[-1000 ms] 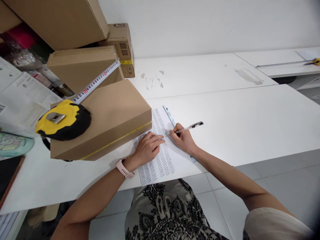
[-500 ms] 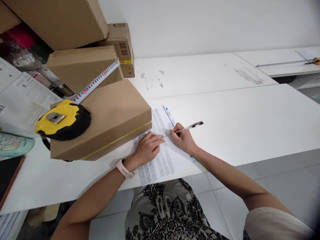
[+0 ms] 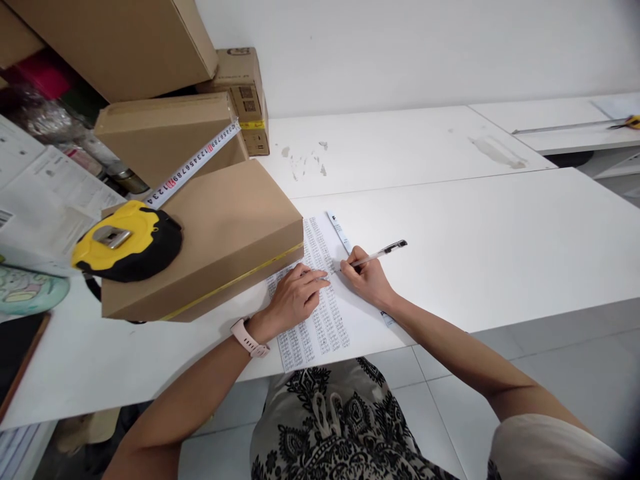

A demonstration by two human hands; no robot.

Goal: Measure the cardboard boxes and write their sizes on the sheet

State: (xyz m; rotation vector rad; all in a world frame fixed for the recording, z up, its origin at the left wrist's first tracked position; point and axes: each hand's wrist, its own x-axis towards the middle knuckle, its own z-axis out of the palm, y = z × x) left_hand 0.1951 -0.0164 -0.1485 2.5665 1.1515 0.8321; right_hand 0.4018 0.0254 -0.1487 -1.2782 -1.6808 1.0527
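Observation:
My right hand (image 3: 367,277) is closed around a pen (image 3: 383,253) with a clear barrel and black cap end, its tip down at the paper. Columns of small handwriting cover much of the white sheet (image 3: 330,327). Resting flat on that sheet, my left hand (image 3: 300,293) has its fingers stretched toward the pen tip. Part of the sheet lies hidden under my left hand and beside the cardboard box (image 3: 235,213). A light-blue printed strip (image 3: 339,230) shows along the sheet's right side, partly covered by my right hand and forearm.
A yellow-and-black tape measure (image 3: 127,240) sits on the box with its blade (image 3: 195,163) drawn out. More cartons (image 3: 170,130) are stacked behind. A second tape measure (image 3: 633,123) lies at the far right of the white table (image 3: 475,247). Wrapped goods crowd the left.
The pen's top end has shifted very slightly as my right hand moves a little at the paper. My left hand, the box and the tape measure stay in place.

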